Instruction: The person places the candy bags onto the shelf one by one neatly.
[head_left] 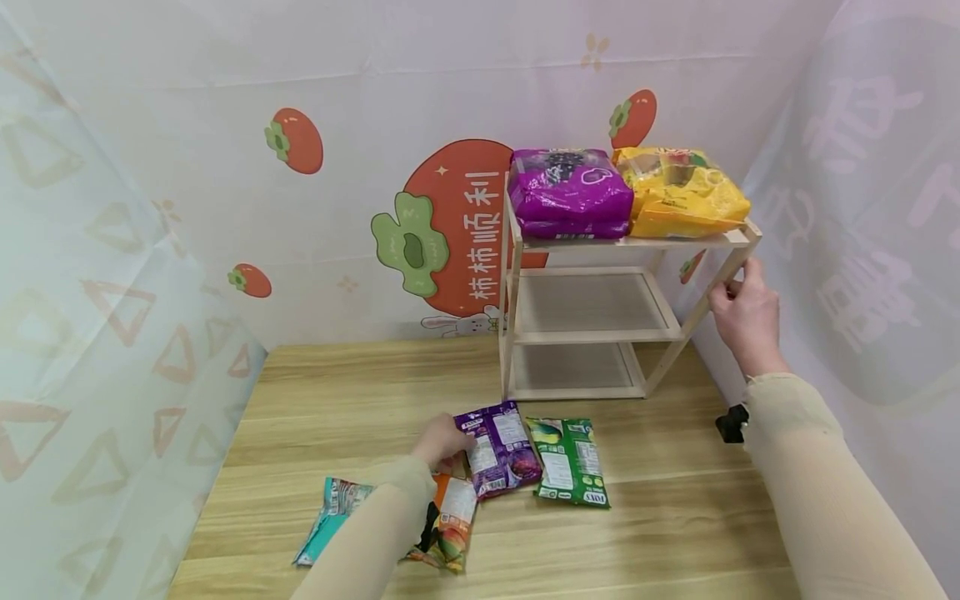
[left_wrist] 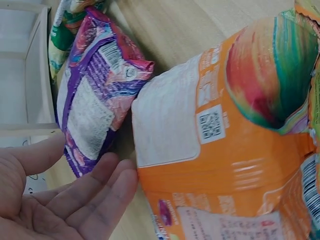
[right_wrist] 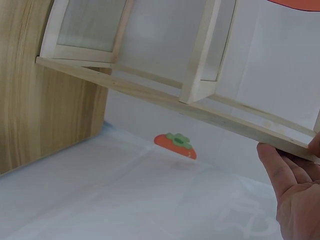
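Note:
My left hand (head_left: pixel 442 442) is at the left edge of a purple snack bag (head_left: pixel 497 450) lying on the table. In the left wrist view, its thumb and spread fingers stand apart on either side of that bag's near end. An orange snack bag (left_wrist: pixel 175 120) lies right beside those fingers. My right hand (head_left: pixel 750 317) grips the upper part of the right front post of a wooden shelf rack (head_left: pixel 600 337). In the right wrist view, fingers (right_wrist: pixel 277 167) hold the post from one side, with only part of the hand visible.
A large purple bag (head_left: pixel 570 196) and a yellow bag (head_left: pixel 678 196) sit on the rack's top tier. On the table (head_left: pixel 337 400), a green bag (head_left: pixel 570 462) lies right of the purple one. A teal bag (head_left: pixel 326 521) is partly behind the left sleeve.

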